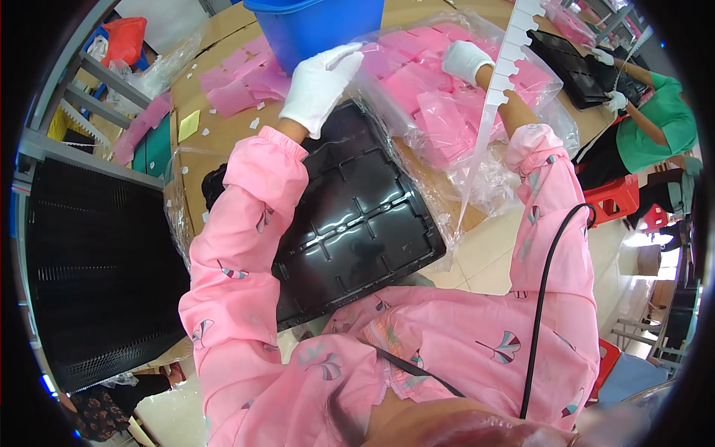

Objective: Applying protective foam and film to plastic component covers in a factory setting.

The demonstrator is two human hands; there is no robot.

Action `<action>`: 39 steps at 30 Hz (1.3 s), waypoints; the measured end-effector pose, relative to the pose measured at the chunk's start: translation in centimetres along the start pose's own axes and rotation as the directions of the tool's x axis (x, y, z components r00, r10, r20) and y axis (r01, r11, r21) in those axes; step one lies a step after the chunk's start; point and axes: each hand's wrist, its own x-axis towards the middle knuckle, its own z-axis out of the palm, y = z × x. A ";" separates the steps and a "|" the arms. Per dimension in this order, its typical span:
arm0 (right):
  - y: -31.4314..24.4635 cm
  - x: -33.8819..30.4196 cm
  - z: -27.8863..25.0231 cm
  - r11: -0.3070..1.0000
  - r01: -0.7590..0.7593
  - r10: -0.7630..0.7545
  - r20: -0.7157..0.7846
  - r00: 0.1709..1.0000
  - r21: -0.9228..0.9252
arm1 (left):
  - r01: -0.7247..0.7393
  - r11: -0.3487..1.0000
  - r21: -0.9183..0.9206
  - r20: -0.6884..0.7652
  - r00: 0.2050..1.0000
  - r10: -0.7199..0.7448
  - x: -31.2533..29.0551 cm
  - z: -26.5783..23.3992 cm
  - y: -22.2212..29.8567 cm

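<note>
White gloves cover both hands. My left hand (320, 86) is above the far end of a black plastic tray (357, 201), beside a blue bin (316, 33). Its fingers stretch toward the right, and nothing shows in them. Farther right, my right hand (465, 61) rests at a heap of pink plastic pouches (439, 112) lying in clear plastic film (484, 186). The fingers of that hand curl down out of sight, so any hold there is hidden. The tray lies tilted close to my body, with moulded ribs across its glossy face.
Loose pink sheets (249, 82) and a yellow paper (189, 125) lie on the brown tabletop (216, 141). A pale toothed strip (495, 97) rises between my arms. Black perforated panels (104, 268) stand at left. At right, a co-worker in green (666, 119) handles black trays (570, 71).
</note>
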 end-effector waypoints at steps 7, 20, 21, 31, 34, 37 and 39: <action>4.4 -2.3 -2.0 0.863 -0.021 0.209 -0.317 0.925 0.505 | 0.121 0.975 -0.185 0.039 0.992 -0.116 -0.9 0.7 0.1; 7.0 -3.6 -8.7 -0.192 0.482 0.592 -0.291 0.752 0.855 | -0.055 0.987 -0.148 0.047 0.997 0.063 -0.1 2.9 3.6; 6.4 -3.8 -9.4 -0.236 0.528 0.566 -0.326 0.757 0.816 | -0.078 0.984 -0.161 0.027 0.996 0.083 0.1 2.6 3.5; -6.4 -1.9 -10.4 -0.431 0.590 0.217 -0.557 0.802 0.682 | 0.010 0.859 -0.512 0.013 1.000 -0.004 -5.2 -2.4 4.0; -10.5 -1.5 -10.1 -0.351 0.503 0.189 -0.466 0.864 0.790 | 0.090 0.901 -0.423 -0.009 0.995 -0.104 -8.2 -3.4 4.0; -11.5 -3.2 -10.1 -0.219 0.582 0.022 -0.592 0.805 0.783 | 0.025 0.968 -0.250 -0.213 0.974 -0.080 -11.1 -5.8 2.8; -7.4 -1.8 -6.0 -0.171 0.617 0.035 -0.621 0.783 0.769 | 0.059 0.998 -0.030 -0.337 0.939 -0.066 -13.6 -6.8 3.7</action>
